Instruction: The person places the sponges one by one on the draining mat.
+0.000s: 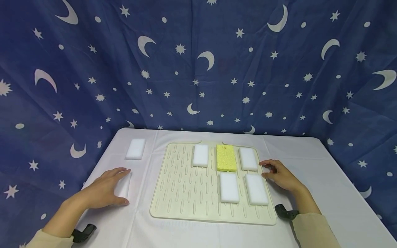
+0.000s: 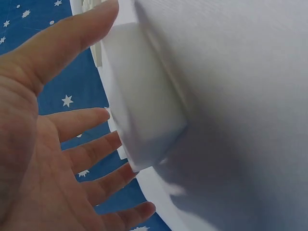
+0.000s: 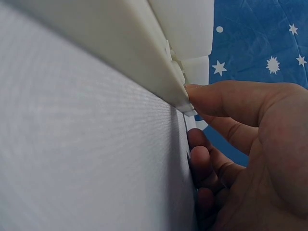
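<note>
My left hand (image 1: 103, 189) reaches over a white sponge block (image 1: 123, 186) on the left part of the table, thumb and fingers spread apart. In the left wrist view the block (image 2: 144, 86) lies beside the fingertips, not enclosed by them. At the far right side of the cream ridged mat (image 1: 176, 210), my right hand (image 1: 280, 175) rests thumb and index fingertips at the rim, its other fingers bent. Near those fingertips are two white blocks on the mat, an upper one (image 1: 248, 158) and a lower one (image 1: 256, 189).
A yellow sponge (image 1: 226, 157) with a small dark spot lies on the mat between white blocks (image 1: 200, 155). Below it is another white block (image 1: 229, 188). One more white block (image 1: 135, 149) is on the cloth at back left. A blue star-patterned curtain (image 1: 198, 69) hangs behind.
</note>
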The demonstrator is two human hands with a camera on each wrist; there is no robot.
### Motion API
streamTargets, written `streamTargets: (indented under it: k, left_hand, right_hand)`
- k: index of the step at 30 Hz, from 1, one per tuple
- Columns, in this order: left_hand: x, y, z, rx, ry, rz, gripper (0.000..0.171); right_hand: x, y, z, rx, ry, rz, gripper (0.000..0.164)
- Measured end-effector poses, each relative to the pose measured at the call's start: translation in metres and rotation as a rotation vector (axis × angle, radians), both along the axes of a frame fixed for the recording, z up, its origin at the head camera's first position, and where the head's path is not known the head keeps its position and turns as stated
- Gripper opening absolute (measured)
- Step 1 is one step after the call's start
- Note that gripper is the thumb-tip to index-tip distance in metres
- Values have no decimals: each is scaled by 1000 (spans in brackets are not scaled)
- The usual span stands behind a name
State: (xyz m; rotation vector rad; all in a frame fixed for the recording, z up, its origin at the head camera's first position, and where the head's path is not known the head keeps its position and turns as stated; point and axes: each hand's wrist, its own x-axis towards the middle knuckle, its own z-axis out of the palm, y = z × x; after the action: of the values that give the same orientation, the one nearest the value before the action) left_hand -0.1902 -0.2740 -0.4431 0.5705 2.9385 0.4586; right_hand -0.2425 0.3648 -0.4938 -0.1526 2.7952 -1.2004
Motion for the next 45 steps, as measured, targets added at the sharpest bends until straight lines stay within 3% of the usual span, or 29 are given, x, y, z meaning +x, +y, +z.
streamTargets:
  k: [8,15,35,45]
  left_hand:
    - [0,-1,1,20,-28,6,106]
    - [-2,4,2,34,-8,2,105]
    - [-14,38,14,48,11,-13,103]
    - [-20,63,25,50,10,-51,103]
  right_hand:
    - [0,-1,0,2,-6,-6,46]
    - [1,-1,0,7,-9,-9,47]
    - [2,-2,0,8,-8,-9,47]
    - [1,-1,-1,0,-8,-8,47]
